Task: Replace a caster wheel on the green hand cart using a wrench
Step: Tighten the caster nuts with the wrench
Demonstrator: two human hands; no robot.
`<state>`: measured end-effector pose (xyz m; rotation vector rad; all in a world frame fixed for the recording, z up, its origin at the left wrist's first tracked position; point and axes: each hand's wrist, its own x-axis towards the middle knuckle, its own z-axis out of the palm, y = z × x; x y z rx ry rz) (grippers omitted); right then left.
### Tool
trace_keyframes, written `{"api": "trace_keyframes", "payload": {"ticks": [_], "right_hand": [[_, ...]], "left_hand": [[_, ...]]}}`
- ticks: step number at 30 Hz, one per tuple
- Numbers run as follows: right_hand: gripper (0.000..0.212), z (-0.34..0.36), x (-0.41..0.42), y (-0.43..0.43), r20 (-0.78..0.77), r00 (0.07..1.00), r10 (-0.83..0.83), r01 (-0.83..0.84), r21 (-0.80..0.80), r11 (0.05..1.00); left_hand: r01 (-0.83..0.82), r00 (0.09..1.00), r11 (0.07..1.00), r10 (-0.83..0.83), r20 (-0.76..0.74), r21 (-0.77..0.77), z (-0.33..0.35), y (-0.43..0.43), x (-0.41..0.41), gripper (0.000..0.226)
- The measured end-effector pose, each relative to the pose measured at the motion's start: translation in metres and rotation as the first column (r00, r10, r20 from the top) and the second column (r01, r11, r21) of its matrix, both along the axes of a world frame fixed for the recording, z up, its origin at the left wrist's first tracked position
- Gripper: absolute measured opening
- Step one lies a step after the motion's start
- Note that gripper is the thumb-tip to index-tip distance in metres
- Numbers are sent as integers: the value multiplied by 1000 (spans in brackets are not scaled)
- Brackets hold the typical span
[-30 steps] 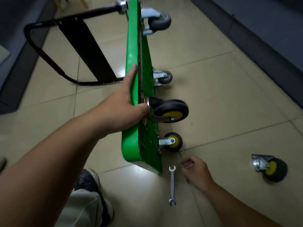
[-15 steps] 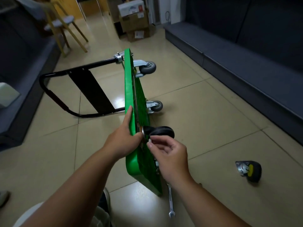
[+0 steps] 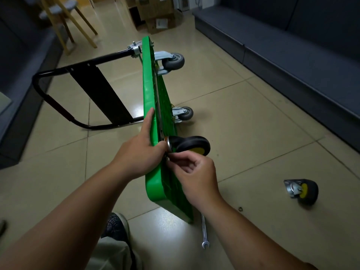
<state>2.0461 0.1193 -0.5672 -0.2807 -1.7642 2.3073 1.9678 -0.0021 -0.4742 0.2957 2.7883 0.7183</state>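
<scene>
Likely fastening: gripping rim of green plastic hand cart (image 3: pixel 150 94), upended on floor, with left hand (image 3: pixel 139 152); pinching barely visible small fastener (image 3: pixel 167 157) at mount of black yellow-hubbed caster wheel (image 3: pixel 191 146) with right hand (image 3: pixel 196 174). Next, probably fetching silver wrench (image 3: pixel 204 232) from floor by cart's near corner.

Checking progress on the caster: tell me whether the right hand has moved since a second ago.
Yes. The right hand left the floor beside the wrench and rose to the caster mount on the green cart.
</scene>
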Motion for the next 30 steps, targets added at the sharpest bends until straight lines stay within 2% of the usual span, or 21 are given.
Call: {"api": "trace_keyframes", "payload": {"ticks": [7, 14, 18, 22, 30], "right_hand": [[19, -4, 2, -4, -55, 998, -30, 24, -106, 994], [16, -5, 1, -7, 10, 997, -71, 72, -182, 981], [15, 1, 0, -11, 38, 989, -141, 146, -299, 943], [12, 6, -1, -11, -4, 995, -97, 94, -208, 974], [14, 4, 0, -8, -96, 989, -112, 114, 17, 993]], "left_hand": [[0, 1000, 1000, 0, 1, 3, -4, -1, -4, 90], [14, 1000, 1000, -14, 28, -1, -3, 2, -6, 91], [21, 999, 1000, -21, 30, -4, -2, 4, -6, 91], [9, 1000, 1000, -9, 25, 0, -3, 4, -6, 91], [1, 1000, 1000, -1, 4, -28, -1, 6, -5, 91]]}}
